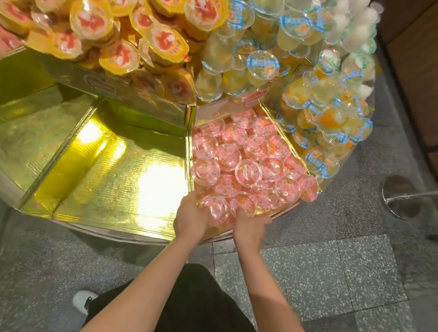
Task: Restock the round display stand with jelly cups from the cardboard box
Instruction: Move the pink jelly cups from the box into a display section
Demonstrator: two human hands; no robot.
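Jelly cups [252, 165], pink lids, are sitting packed lid-up in the right-front wedge compartment of the round display stand [113, 178], filling it from the center divider out to the front rim. You're working the front edge of that batch w/ both hands. Your left hand [191, 217] is cupping the cups at the front-left corner, fingers curled around one clear pink cup [213, 206]. Your right hand [250, 226] is gripping just beside it, fingers curled on the next cup [243, 203] at the rim. Both hands are close together, nearly touching, forearms reaching in from below.

Wedge to the left of the pink batch is showing bare gold foil lining, bright glare on it. Gold divider [189, 158] is standing between the two wedges.

Upper tier: yellow-lidded cups [157, 40] w/ red print are piling up on the left, clear cups w/ blue-white lids [264, 64] are stacking center and right, spilling down the right side next to the pink wedge.

Floor [336, 283] is grey speckled tile. Round metal base w/ a pole [402, 196] is standing on the floor to the right. Your white shoe [84, 300] is showing bottom-left below dark trousers. Cardboard box: can't tell where it is.
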